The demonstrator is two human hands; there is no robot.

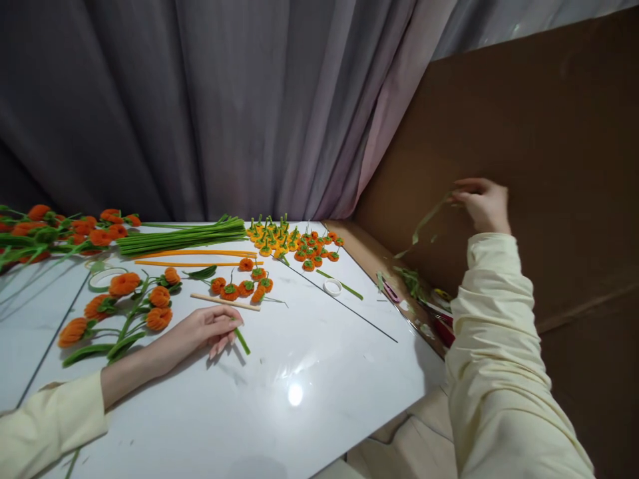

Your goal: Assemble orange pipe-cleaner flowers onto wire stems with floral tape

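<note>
My left hand (212, 329) rests just above the white table, its fingers closed on a short green pipe cleaner (243, 341). Out past the table's right side, my right hand (484, 203) is raised in front of a brown panel, pinching a thin pale-green strip (423, 225) that dangles down. Beyond my left fingers lie a thin wooden stick (224, 302) and several small orange pipe-cleaner pumpkins (229, 291). Left of them, a finished-looking stem with orange pumpkins and green leaves (160, 297) lies flat, partly beside my left forearm.
At the back lie a bundle of green pipe cleaners (184, 237), orange pipe cleaners (200, 253), yellow-orange pieces (273, 236) and small orange ones (314, 249). A white tape roll (332, 287) sits right of centre. Scraps (412, 283) and red-handled tools (444, 329) lie beyond the table's right edge.
</note>
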